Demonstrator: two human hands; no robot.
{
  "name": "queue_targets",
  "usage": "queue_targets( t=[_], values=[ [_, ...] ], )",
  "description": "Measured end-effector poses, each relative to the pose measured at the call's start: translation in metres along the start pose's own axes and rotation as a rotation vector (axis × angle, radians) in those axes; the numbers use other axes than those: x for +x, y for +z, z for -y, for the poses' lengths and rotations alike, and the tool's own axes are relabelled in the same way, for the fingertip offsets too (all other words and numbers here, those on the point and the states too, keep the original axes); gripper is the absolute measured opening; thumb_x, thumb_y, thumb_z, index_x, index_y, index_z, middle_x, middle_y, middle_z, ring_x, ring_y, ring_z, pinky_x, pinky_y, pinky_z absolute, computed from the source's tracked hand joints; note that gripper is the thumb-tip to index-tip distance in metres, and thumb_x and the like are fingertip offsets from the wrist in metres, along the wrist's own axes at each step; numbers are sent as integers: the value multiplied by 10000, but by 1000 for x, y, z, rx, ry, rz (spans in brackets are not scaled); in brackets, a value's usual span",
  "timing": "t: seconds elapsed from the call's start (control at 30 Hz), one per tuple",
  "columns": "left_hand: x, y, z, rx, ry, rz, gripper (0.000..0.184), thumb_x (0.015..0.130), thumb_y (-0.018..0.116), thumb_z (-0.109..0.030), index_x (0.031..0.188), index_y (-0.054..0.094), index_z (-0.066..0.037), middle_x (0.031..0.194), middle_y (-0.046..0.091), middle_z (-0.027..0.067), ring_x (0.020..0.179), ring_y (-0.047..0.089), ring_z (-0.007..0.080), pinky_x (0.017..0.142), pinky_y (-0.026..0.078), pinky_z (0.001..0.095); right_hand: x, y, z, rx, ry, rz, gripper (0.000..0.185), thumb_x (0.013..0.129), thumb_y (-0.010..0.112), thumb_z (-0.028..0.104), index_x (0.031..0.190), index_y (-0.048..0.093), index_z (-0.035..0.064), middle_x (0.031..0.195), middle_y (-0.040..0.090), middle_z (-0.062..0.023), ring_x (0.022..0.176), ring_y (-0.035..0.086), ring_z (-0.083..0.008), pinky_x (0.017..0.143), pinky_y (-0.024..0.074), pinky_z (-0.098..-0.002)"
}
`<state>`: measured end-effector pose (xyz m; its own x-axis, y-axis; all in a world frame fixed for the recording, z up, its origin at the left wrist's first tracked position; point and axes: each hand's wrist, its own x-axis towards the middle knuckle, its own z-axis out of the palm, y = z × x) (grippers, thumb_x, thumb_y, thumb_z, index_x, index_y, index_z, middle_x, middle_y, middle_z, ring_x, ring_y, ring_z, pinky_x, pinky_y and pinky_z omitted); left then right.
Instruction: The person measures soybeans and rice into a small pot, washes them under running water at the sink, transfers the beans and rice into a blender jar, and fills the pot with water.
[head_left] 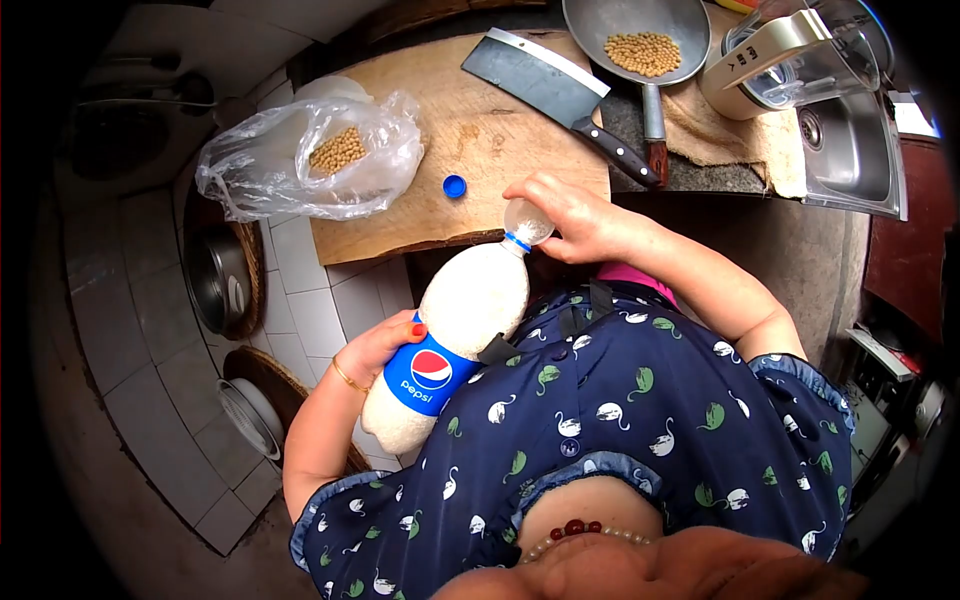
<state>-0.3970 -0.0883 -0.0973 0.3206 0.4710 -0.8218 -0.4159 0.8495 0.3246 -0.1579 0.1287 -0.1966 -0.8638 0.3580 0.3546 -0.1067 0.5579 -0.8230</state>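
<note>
My left hand [385, 347] is wrapped round the lower part of a Pepsi bottle [472, 300] filled with white grains. The bottle tilts, its neck pointing up and to the right. At its mouth, my right hand [572, 215] grips a small clear cup [528, 220], which touches the bottle neck. A blue cap [454, 186] lies on the wooden board [450, 110]. On the board's left side is a clear plastic bag [380, 165] with yellowish beans [338, 151] in it.
A cleaver [535, 80] lies across the board's right part. Behind it stands a metal pan [590, 20] holding beans. Farther right are a jug [765, 65], a tan cloth [700, 130] and a steel sink [850, 150]. Metal bowls [220, 275] sit at the left, low down.
</note>
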Motion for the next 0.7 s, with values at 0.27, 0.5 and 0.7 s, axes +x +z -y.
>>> queue_targets(
  t=[0.27, 0.5, 0.7],
  values=[
    [-4, 2, -5, 29, -32, -31, 863, 741, 776, -403, 1368, 398, 53, 1277, 565, 211, 1082, 624, 274, 921, 523, 364, 0, 3, -3, -13, -12, 8, 568, 688, 680, 38, 1219, 479, 33, 1073, 535, -167, 1021, 546, -359, 868, 478, -416],
    [-3, 0, -4, 19, -43, -27, 869, 735, 779, -409, 1364, 402, 58, 1277, 566, 209, 1095, 617, 274, 945, 507, 365, -1, 3, -5, 9, -8, 28, 577, 687, 681, 46, 1226, 476, 32, 1072, 536, -170, 1030, 545, -362, 871, 476, -416],
    [-3, -1, -5, 49, -25, -30, 865, 739, 774, -414, 1361, 405, 61, 1275, 567, 212, 1088, 620, 277, 933, 515, 363, 1, 2, -5, 18, 16, 40, 595, 683, 676, 50, 1241, 470, 30, 1089, 536, -182, 1042, 543, -362, 892, 469, -413]
  ],
)
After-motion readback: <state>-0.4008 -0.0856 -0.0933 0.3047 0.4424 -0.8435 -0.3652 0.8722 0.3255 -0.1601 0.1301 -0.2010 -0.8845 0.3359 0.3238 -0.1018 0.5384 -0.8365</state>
